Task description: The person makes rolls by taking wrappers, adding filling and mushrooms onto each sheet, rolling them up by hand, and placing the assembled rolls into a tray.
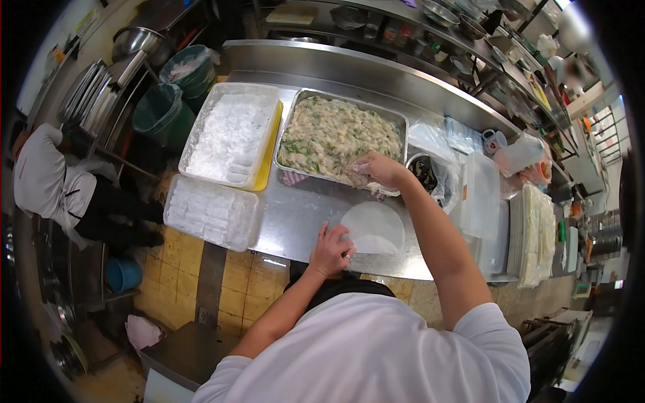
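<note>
On the steel table, a round, thin, translucent wrapper sheet (377, 225) lies flat, apparently with another overlapping it. My left hand (330, 250) rests at the sheet's left edge, its fingers slightly apart. Farther forward, my right hand (378, 169) reaches over the near right corner of a metal tray (407, 127). Its fingers are drawn together in a pale, chunky mixture with green bits (339, 138), which fills the tray. Just below that hand, a bit of striped cloth sticks out from under the tray.
Left of the tray stand a plastic tub of white powder (225, 134) on a yellow base and a tub of white, powdered rolls (211, 209). A bowl lined with plastic (440, 178) and clear containers (478, 191) are at right. Another person (54, 178) works at far left.
</note>
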Action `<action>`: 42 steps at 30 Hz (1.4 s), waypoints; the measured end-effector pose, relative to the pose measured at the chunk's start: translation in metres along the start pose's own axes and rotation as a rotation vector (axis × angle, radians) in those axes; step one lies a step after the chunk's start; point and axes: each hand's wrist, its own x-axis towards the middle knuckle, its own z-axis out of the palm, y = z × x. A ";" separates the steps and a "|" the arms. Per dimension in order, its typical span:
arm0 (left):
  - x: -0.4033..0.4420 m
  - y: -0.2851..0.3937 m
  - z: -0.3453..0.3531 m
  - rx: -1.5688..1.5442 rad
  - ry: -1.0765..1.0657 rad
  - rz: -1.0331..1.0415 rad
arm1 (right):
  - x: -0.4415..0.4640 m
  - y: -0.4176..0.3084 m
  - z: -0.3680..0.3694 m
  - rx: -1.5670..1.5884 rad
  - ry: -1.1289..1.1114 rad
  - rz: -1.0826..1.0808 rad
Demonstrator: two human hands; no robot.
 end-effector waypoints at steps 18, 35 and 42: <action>0.003 0.000 0.000 0.009 -0.033 -0.022 | -0.138 0.150 0.121 -0.590 0.273 -0.451; 0.005 0.002 -0.001 0.048 -0.049 -0.023 | -0.153 0.163 0.116 -0.863 0.473 -0.559; 0.006 0.004 -0.002 0.075 -0.039 -0.006 | -0.159 0.171 0.119 -0.535 0.596 -0.430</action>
